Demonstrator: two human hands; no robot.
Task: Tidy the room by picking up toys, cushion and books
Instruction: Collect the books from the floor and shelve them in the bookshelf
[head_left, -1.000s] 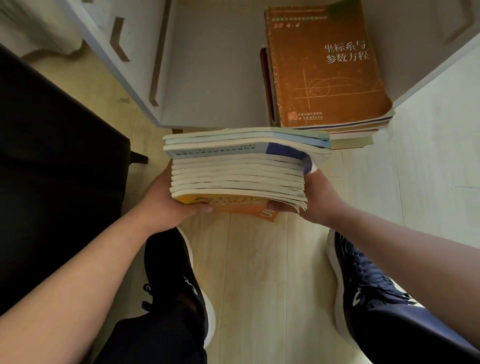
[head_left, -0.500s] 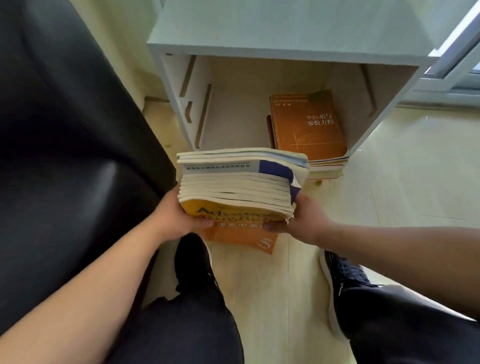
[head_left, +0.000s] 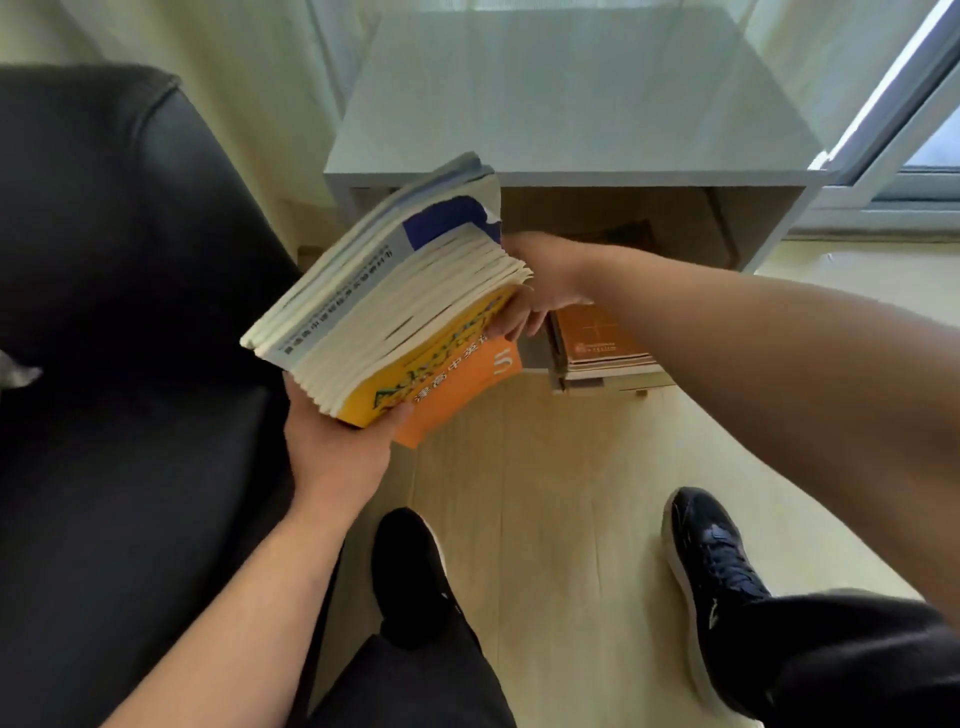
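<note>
A thick stack of paperback books (head_left: 395, 306), white page edges toward me and a yellow and an orange cover at the bottom, is tilted up to the right in front of the grey cabinet (head_left: 571, 104). My left hand (head_left: 337, 452) grips its lower near corner from below, thumb on the yellow cover. My right hand (head_left: 540, 280) holds the upper far end, fingers curled under the covers. A second pile topped by a brown book (head_left: 597, 338) lies on the cabinet's bottom shelf, partly hidden by my right forearm.
A black leather armchair (head_left: 114, 312) fills the left side, close to the cabinet. Pale wooden floor (head_left: 545, 493) lies below, with my two dark shoes (head_left: 711, 561) on it. A window frame (head_left: 904, 130) runs along the upper right.
The view has risen and pulled back from the cabinet. The book stack, level before, is now lifted and tilted with its right end higher. Both hands still hold it.
</note>
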